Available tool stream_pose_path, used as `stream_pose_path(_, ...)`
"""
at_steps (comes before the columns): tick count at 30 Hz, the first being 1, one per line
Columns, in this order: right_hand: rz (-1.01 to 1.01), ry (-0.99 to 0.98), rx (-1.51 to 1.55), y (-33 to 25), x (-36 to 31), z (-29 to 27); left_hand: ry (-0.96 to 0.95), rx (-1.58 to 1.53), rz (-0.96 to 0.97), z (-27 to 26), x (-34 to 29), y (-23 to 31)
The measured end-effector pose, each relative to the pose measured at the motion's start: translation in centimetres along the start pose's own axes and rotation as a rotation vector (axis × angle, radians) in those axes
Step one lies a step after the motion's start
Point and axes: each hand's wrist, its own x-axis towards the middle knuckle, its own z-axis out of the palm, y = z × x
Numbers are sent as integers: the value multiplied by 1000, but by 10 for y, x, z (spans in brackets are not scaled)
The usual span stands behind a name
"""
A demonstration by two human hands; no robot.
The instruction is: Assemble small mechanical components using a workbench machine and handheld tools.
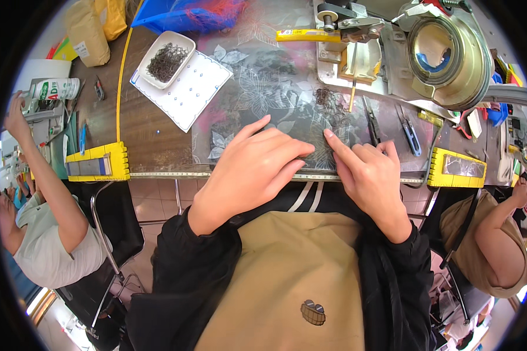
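Observation:
My left hand (pixel 255 161) is over the near part of the dark patterned mat (pixel 246 114). Its index finger and thumb point right with their tips close together; anything between them is too small to make out. To its right, my right hand (pixel 369 172) has its index finger stretched out toward the mat and its thumb apart from it. Beyond my right hand lies a loose pile of thin dark loops (pixel 332 100). A white dish (pixel 148 75) of similar dark loops (pixel 168 61) rests on a white patterned sheet (pixel 199 93) at the left.
Right of the mat lie dark pliers (pixel 371 120) and a blue-handled tool (pixel 411 133). A metal machine (pixel 448 58) stands at the back right, a blue bin (pixel 158 20) at the back left. Yellow-edged blocks (pixel 99 164) sit along the table's front edge. People sit on both sides.

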Motion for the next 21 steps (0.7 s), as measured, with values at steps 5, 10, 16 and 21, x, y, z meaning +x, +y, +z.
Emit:
stream_pose_path(5,-7,9,14,1,-4,8,1,35,83,-1,20,-4)
stream_pose_path(10,-19,12,19,4,-3,7,18,169,203,4,49,-14)
stream_pose_path(16,-37,24,40,7,-4,10,-17,281,261,13,64,-12)
stream_pose_path(21,-60,39,43,10,-5,10,-30,300,271,15,67,-8)
